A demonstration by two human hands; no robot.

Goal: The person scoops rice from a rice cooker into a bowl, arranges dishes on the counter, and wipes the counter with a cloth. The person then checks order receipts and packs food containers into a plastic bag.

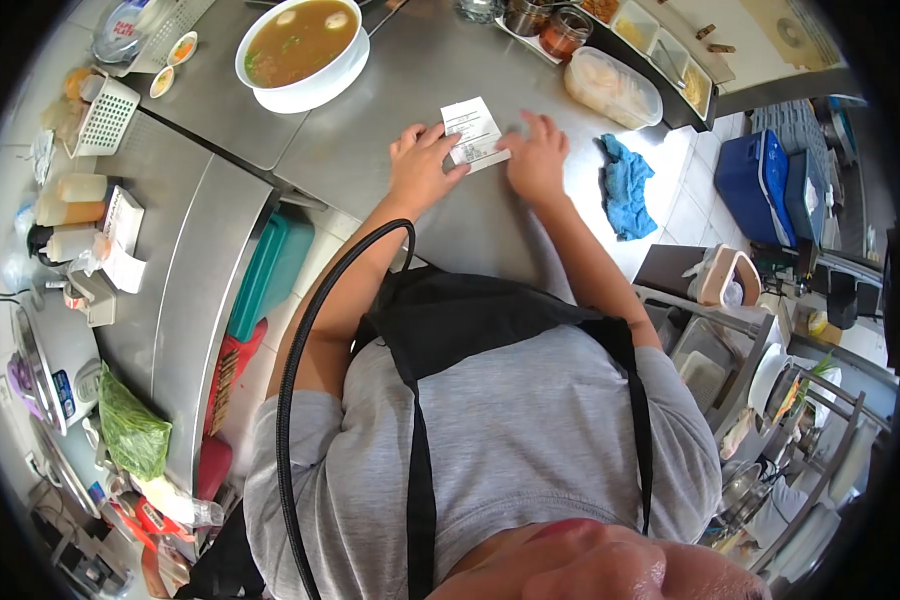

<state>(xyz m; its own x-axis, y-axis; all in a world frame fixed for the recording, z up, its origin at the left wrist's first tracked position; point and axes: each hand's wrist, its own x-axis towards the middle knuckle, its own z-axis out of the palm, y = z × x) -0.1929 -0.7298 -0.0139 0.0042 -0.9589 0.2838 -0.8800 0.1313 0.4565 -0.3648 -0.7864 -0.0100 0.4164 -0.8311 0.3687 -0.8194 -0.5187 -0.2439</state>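
Note:
A white printed receipt (475,134) is above the steel counter just in front of me. My left hand (423,167) has its fingers and thumb at the slip's left edge, closed on the paper. On the other side my right hand (537,160) has its fingers apart, the tips close to the right edge; whether they touch it I cannot tell. Beyond my left hand stands a white bowl (315,85) of brown broth with green bits and pale round pieces. A crumpled blue cloth (627,187) lies to the right of my right hand.
A lidded plastic container (613,88), a jar with red contents (565,34) and a row of ingredient trays (682,80) occupy the far right. Two small egg-like halves (182,48) and a white basket (108,117) are at left. A blue cooler (753,190) stands right.

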